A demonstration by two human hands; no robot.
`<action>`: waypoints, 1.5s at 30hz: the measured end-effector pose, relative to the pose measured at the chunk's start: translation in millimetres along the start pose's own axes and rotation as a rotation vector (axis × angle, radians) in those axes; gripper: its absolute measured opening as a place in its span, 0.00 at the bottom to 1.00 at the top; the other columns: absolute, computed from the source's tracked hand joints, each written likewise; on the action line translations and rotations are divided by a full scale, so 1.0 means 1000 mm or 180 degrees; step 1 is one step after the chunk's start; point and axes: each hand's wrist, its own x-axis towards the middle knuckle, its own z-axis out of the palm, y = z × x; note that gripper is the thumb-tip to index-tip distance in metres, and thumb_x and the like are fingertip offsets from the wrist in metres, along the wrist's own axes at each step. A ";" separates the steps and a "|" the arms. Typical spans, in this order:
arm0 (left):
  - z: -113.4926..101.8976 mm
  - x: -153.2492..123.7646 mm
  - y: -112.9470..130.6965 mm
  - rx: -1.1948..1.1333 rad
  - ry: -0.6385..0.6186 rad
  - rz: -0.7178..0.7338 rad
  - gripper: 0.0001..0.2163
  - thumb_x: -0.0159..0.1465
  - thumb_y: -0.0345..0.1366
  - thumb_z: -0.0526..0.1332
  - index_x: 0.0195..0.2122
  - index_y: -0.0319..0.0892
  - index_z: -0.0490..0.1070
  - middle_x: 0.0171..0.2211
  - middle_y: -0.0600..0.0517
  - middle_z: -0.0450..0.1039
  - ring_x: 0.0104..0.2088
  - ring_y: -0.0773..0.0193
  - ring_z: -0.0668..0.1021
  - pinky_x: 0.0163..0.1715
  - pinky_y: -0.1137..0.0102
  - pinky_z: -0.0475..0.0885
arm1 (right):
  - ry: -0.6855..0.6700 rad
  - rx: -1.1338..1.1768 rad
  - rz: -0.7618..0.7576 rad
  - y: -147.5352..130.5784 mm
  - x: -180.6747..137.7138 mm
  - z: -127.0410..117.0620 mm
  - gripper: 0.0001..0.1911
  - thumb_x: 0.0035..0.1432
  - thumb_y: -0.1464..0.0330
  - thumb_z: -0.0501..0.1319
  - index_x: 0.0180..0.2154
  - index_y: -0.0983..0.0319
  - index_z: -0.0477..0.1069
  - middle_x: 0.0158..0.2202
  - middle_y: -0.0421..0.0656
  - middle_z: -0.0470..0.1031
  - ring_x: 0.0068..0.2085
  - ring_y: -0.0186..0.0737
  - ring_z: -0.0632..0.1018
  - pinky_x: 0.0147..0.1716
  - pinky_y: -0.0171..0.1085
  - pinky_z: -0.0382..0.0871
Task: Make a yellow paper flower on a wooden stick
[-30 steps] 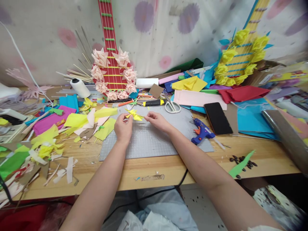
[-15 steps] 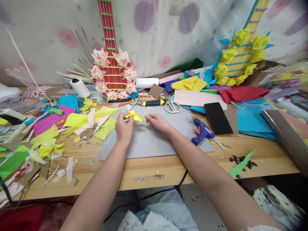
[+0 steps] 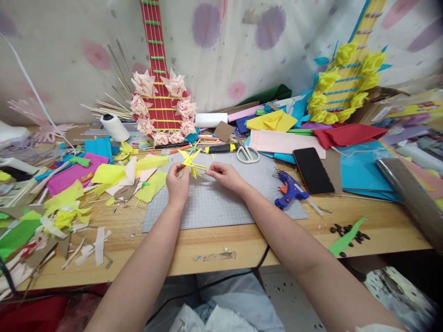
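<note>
Over the grey cutting mat [image 3: 224, 203] both my hands pinch a small yellow paper flower [image 3: 191, 161] with pointed petals on a thin stick. My left hand [image 3: 178, 183] is closed on it from the left, fingers curled just under the petals. My right hand [image 3: 224, 175] is closed too, pinching the stick end on the right. The flower stands slightly above the mat, petals spread upward.
A blue glue gun [image 3: 290, 189], a black phone [image 3: 311, 168], scissors [image 3: 247, 152] and a yellow-black knife [image 3: 221, 148] lie around the mat. Coloured paper scraps [image 3: 69, 193] cover the left. Two paper guitars with flowers, red [image 3: 161, 106] and yellow [image 3: 348, 83], lean on the wall.
The yellow flower has been turned between my fingers, its petals now spread and pointing more upward. Both hands stayed in nearly the same place.
</note>
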 end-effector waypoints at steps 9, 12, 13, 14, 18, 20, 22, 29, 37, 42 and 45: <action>0.004 0.001 0.014 -0.0787 0.0323 -0.1051 0.07 0.44 0.33 0.63 0.27 0.39 0.71 0.30 0.53 0.72 0.34 0.68 0.73 0.38 0.71 0.67 | 0.0032 -0.0513 -0.0023 -0.005 -0.002 -0.001 0.12 0.52 0.59 0.56 0.25 0.61 0.64 0.19 0.34 0.58 0.23 0.29 0.59 0.25 0.31 0.50; 0.003 0.002 0.017 -0.0713 0.0305 -0.1004 0.07 0.44 0.30 0.63 0.26 0.40 0.73 0.29 0.54 0.73 0.35 0.68 0.73 0.39 0.72 0.67 | 0.0133 -0.0654 -0.0114 -0.006 -0.003 0.000 0.12 0.52 0.59 0.56 0.25 0.61 0.63 0.19 0.34 0.59 0.23 0.29 0.60 0.25 0.31 0.49; 0.003 0.002 0.018 -0.0668 0.0286 -0.0970 0.07 0.44 0.30 0.63 0.27 0.41 0.74 0.29 0.54 0.73 0.34 0.69 0.73 0.38 0.73 0.67 | 0.0159 -0.0710 -0.0143 -0.006 -0.003 0.001 0.12 0.52 0.59 0.56 0.25 0.61 0.62 0.19 0.34 0.59 0.23 0.29 0.60 0.25 0.31 0.49; 0.003 0.001 0.019 -0.0638 0.0264 -0.0958 0.07 0.45 0.30 0.63 0.27 0.41 0.74 0.27 0.55 0.73 0.32 0.69 0.73 0.36 0.73 0.67 | 0.0179 -0.0767 -0.0166 -0.007 -0.004 0.002 0.12 0.53 0.60 0.56 0.25 0.61 0.62 0.19 0.34 0.59 0.23 0.29 0.60 0.25 0.31 0.49; 0.003 0.001 0.023 -0.0852 0.0128 -0.1094 0.09 0.44 0.32 0.63 0.28 0.39 0.74 0.20 0.57 0.68 0.22 0.74 0.67 0.25 0.76 0.65 | 0.0173 -0.1000 -0.0213 -0.011 -0.004 0.004 0.11 0.53 0.61 0.56 0.24 0.61 0.61 0.21 0.35 0.62 0.23 0.29 0.61 0.25 0.31 0.49; 0.003 0.000 0.024 -0.1086 0.0095 -0.1175 0.09 0.43 0.32 0.64 0.28 0.38 0.73 0.21 0.57 0.68 0.22 0.74 0.68 0.25 0.75 0.66 | 0.0146 -0.1140 -0.0266 -0.013 -0.005 0.005 0.11 0.53 0.62 0.56 0.24 0.61 0.61 0.21 0.35 0.63 0.23 0.29 0.61 0.25 0.31 0.48; 0.003 0.000 0.025 -0.1263 0.0083 -0.1267 0.09 0.41 0.31 0.65 0.26 0.37 0.72 0.24 0.55 0.69 0.24 0.73 0.70 0.28 0.73 0.69 | 0.0110 -0.1280 -0.0353 -0.014 -0.006 0.006 0.10 0.54 0.63 0.55 0.24 0.61 0.62 0.21 0.36 0.64 0.23 0.29 0.61 0.25 0.31 0.48; 0.003 -0.001 0.020 -0.1085 0.0066 -0.1346 0.09 0.44 0.31 0.65 0.27 0.35 0.73 0.26 0.51 0.72 0.26 0.70 0.74 0.29 0.72 0.71 | 0.0549 -0.1204 -0.0503 -0.020 -0.007 0.007 0.15 0.51 0.55 0.56 0.30 0.61 0.64 0.26 0.38 0.66 0.27 0.32 0.65 0.27 0.32 0.54; 0.012 -0.004 0.012 -0.0913 0.0168 -0.1160 0.07 0.46 0.32 0.64 0.27 0.36 0.73 0.26 0.51 0.73 0.25 0.69 0.74 0.25 0.73 0.70 | 0.1611 -0.0954 -0.1069 -0.042 0.006 0.012 0.10 0.50 0.62 0.59 0.35 0.59 0.65 0.40 0.45 0.65 0.44 0.41 0.66 0.45 0.42 0.60; 0.015 -0.004 0.008 -0.0897 0.0153 -0.1077 0.07 0.46 0.31 0.63 0.27 0.36 0.73 0.26 0.52 0.72 0.24 0.70 0.73 0.24 0.73 0.70 | 0.1422 -0.0920 -0.0889 -0.038 0.018 0.018 0.05 0.50 0.66 0.60 0.32 0.58 0.69 0.41 0.45 0.63 0.47 0.42 0.64 0.49 0.45 0.57; 0.016 -0.004 0.007 -0.0894 0.0145 -0.1075 0.07 0.46 0.31 0.63 0.27 0.36 0.73 0.25 0.52 0.72 0.23 0.70 0.73 0.25 0.72 0.70 | 0.1317 -0.0945 -0.0753 -0.034 0.025 0.018 0.06 0.49 0.66 0.61 0.33 0.58 0.70 0.42 0.45 0.63 0.49 0.43 0.63 0.50 0.46 0.56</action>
